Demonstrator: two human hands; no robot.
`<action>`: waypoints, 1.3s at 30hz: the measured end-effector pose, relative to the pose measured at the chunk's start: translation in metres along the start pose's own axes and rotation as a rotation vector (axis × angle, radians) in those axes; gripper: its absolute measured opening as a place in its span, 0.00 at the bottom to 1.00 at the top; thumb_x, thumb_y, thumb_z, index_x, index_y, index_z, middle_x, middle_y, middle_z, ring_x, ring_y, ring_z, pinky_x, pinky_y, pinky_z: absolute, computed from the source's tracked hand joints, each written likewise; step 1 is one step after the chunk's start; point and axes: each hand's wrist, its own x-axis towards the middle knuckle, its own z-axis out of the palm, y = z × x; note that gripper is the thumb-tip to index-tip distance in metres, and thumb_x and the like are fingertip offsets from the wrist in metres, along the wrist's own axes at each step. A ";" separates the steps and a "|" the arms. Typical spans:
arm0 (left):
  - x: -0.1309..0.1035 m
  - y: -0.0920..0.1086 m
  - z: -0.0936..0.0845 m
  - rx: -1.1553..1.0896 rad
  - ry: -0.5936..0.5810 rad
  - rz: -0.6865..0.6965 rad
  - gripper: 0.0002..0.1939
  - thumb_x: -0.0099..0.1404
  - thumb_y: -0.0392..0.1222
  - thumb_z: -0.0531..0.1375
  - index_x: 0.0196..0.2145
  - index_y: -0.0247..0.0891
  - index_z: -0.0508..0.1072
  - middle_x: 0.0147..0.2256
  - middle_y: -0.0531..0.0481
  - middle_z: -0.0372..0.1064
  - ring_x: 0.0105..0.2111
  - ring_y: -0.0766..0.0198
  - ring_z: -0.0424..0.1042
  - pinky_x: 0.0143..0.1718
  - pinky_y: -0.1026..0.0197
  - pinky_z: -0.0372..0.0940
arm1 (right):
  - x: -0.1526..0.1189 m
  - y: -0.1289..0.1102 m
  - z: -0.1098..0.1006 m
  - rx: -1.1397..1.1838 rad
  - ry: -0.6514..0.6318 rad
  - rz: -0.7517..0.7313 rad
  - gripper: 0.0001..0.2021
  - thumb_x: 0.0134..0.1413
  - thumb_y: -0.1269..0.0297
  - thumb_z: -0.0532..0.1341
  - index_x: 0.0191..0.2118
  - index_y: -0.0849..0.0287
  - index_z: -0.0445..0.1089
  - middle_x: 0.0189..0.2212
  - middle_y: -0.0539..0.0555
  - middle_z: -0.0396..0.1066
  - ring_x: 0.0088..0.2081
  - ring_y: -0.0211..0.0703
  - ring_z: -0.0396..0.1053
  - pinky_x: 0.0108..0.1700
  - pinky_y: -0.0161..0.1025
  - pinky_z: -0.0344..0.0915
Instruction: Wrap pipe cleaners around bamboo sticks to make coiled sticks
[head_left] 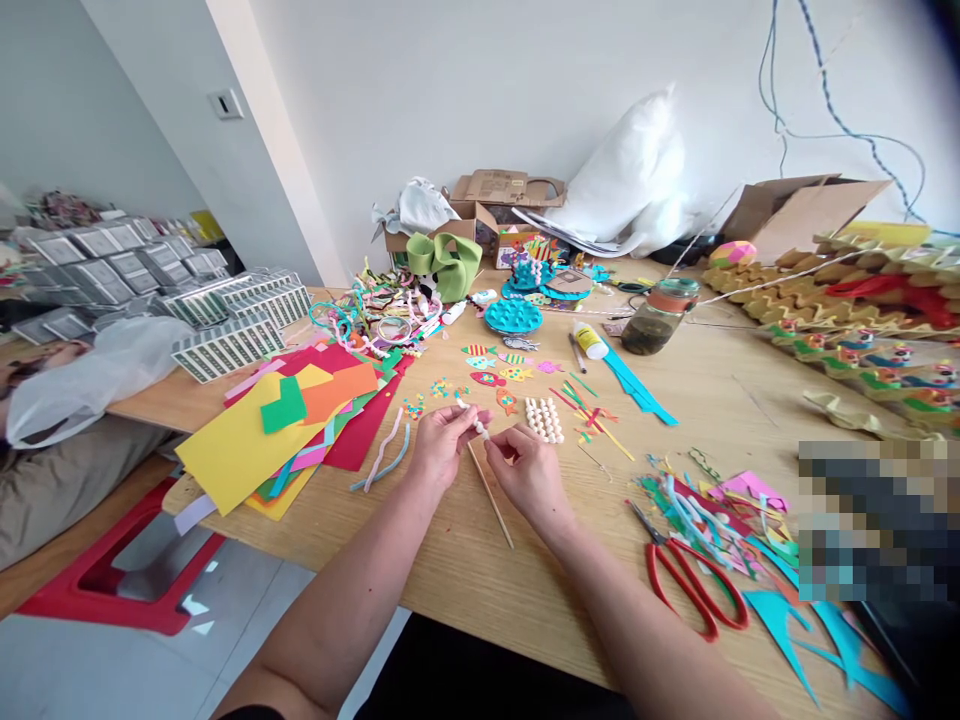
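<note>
Close together over the middle of the table, my left hand [444, 440] and my right hand [527, 470] pinch a small white twisted strip [478, 426] between their fingertips. A thin wooden stick [491, 497] slants down the table just beneath them. Rows of small white pieces [544, 420] lie right behind my right hand. Colourful fish cutouts [488, 379] are spread beyond the hands, with tiny paper bits [414, 406] to their left. Two wavy strips, one pink and one blue [395, 460], rest left of my left hand.
Coloured paper sheets [247, 440] cover the table's left side. Red-handled scissors [694, 585] and paper scraps [720, 520] lie at the right. Farther back stand a glue bottle [590, 341], a glass jar [660, 318] and a blue disc [513, 316]. Egg trays [787, 290] are stacked at right.
</note>
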 end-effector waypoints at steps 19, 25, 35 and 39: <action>0.003 0.008 -0.006 0.002 0.008 -0.054 0.10 0.45 0.36 0.68 0.25 0.30 0.73 0.25 0.44 0.74 0.31 0.59 0.74 0.38 0.58 0.65 | -0.004 -0.003 0.000 -0.114 0.003 -0.113 0.09 0.52 0.68 0.54 0.25 0.59 0.68 0.23 0.53 0.65 0.28 0.39 0.62 0.33 0.36 0.58; 0.004 0.010 -0.007 -0.004 0.021 -0.062 0.08 0.46 0.34 0.66 0.26 0.30 0.73 0.25 0.44 0.74 0.30 0.61 0.74 0.36 0.61 0.65 | -0.005 -0.004 0.000 -0.123 0.004 -0.113 0.09 0.53 0.68 0.54 0.24 0.59 0.68 0.23 0.52 0.65 0.28 0.39 0.62 0.33 0.36 0.58; 0.002 0.011 -0.008 0.013 -0.124 -0.102 0.10 0.47 0.36 0.67 0.27 0.32 0.71 0.30 0.44 0.74 0.35 0.59 0.74 0.38 0.61 0.65 | -0.003 -0.001 0.003 -0.035 0.020 -0.024 0.08 0.52 0.65 0.56 0.25 0.59 0.68 0.22 0.52 0.65 0.26 0.38 0.62 0.30 0.35 0.58; 0.002 0.012 -0.008 0.001 -0.110 -0.111 0.10 0.48 0.36 0.67 0.29 0.31 0.72 0.30 0.43 0.74 0.36 0.59 0.74 0.38 0.62 0.64 | -0.003 0.000 0.003 -0.024 0.020 -0.020 0.08 0.52 0.65 0.56 0.26 0.59 0.69 0.23 0.52 0.66 0.26 0.38 0.63 0.30 0.35 0.59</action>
